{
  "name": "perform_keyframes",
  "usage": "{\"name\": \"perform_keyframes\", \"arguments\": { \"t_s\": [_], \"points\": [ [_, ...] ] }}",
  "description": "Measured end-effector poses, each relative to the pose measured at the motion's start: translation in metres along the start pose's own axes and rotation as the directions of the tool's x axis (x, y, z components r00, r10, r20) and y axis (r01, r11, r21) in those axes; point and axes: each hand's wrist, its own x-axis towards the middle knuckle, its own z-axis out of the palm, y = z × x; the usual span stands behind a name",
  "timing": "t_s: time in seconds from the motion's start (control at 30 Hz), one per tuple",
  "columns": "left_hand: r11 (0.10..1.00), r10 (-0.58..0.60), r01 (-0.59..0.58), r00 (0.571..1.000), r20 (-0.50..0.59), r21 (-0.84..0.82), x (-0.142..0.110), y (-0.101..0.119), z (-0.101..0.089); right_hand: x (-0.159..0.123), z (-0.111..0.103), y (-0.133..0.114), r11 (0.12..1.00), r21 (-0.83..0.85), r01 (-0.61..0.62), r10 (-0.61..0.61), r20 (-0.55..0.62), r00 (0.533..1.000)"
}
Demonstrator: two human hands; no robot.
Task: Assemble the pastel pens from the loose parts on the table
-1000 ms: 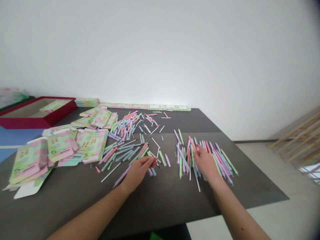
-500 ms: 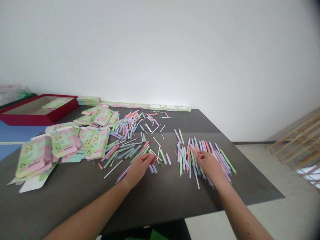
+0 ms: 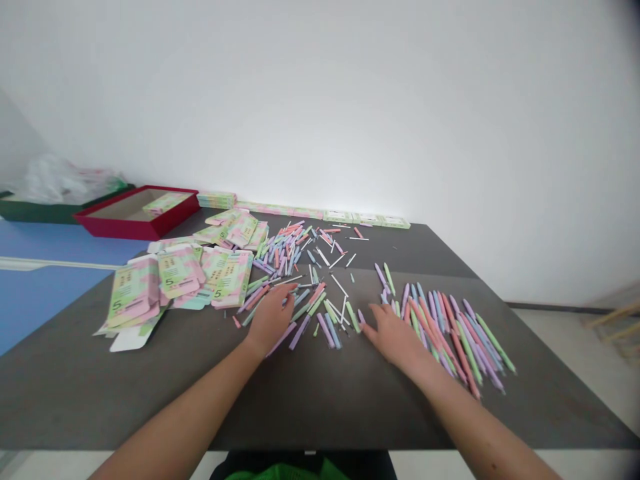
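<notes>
My left hand (image 3: pixel 271 319) lies with its fingers apart on loose pastel pen barrels (image 3: pixel 305 310), holding nothing I can see. My right hand (image 3: pixel 395 343) rests flat on the dark table (image 3: pixel 125 400), its fingertips beside a few barrels and its side next to a looser bundle of pink, green, lilac and blue pens (image 3: pixel 453 340). Thin white pen refills (image 3: pixel 337 283) lie among the scattered barrels. Further left, printed pastel cardboard boxes marked 5 (image 3: pixel 177 270) lie in overlapping heaps.
A red open box (image 3: pixel 137 213) stands beyond the table's far left corner, with a green tray (image 3: pixel 45 212) and a plastic bag (image 3: pixel 60 183) behind it. Flat packs (image 3: pixel 337 217) line the far edge. A blue surface (image 3: pixel 50 287) lies left, and a wooden rack (image 3: pixel 617 320) shows right.
The view has swung, shifting the table contents to the right in the picture. My right hand has slid left off the bundle into the gap beside it, and my left hand has opened.
</notes>
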Motion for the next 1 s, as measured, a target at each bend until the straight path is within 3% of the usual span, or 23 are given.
{"name": "perform_keyframes", "arguments": {
  "t_s": [0.1, 0.2, 0.43, 0.63, 0.87, 1.0],
  "points": [
    [0.987, 0.12, -0.131, 0.985, 0.12, 0.088, -0.009, -0.003, 0.01, 0.006, 0.017, -0.031, 0.998, -0.06, -0.028, 0.035, 0.135, 0.99],
    [0.97, 0.175, -0.204, 0.963, 0.206, 0.133, -0.017, -0.004, 0.02, 0.014, 0.03, -0.052, 0.998, -0.064, -0.02, 0.029, 0.133, 0.991],
    [0.952, 0.129, -0.192, 0.958, 0.255, 0.239, -0.023, -0.006, 0.027, 0.031, 0.026, -0.06, 0.998, 0.037, 0.059, -0.064, 0.158, 0.985],
    [0.954, 0.141, -0.197, 0.961, 0.24, 0.227, -0.019, -0.007, 0.025, 0.057, 0.009, -0.024, 1.0, 0.021, 0.014, -0.017, 0.155, 0.988],
    [0.971, 0.188, -0.206, 0.971, 0.147, 0.12, -0.015, -0.006, 0.023, 0.123, -0.025, 0.063, 0.958, -0.096, -0.269, 0.28, 0.132, 0.951],
    [0.976, 0.188, -0.199, 0.975, 0.116, 0.092, -0.014, -0.007, 0.022, 0.148, -0.02, 0.086, 0.93, -0.11, -0.352, 0.367, 0.2, 0.908]
  ]
}}
